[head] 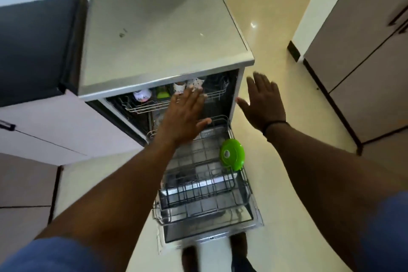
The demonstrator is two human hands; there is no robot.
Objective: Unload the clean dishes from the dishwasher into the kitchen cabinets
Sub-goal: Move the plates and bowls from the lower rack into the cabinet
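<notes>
Neither hand holds anything. The left hand (185, 115) has its fingers straight and together, palm down, and reaches to the front edge of the upper rack (154, 104); whether the fingertips touch the rack I cannot tell. The right hand (263, 104) is flat with the fingers spread, in the air just to the right of the dishwasher (167, 35), touching nothing.

The dishwasher door (209, 231) lies open toward the near side. The lower rack (205, 185) is pulled out over it, with its long axis running from far to near. A green lid (232, 157) stands on its edge at the right side of this rack, its flat face to the left. In the upper rack, still under the top, stand a patterned cup (142, 95), a green item (163, 93) and two white cups (187, 85). Cabinets (362, 68) stand on the right across the floor (271, 28).
</notes>
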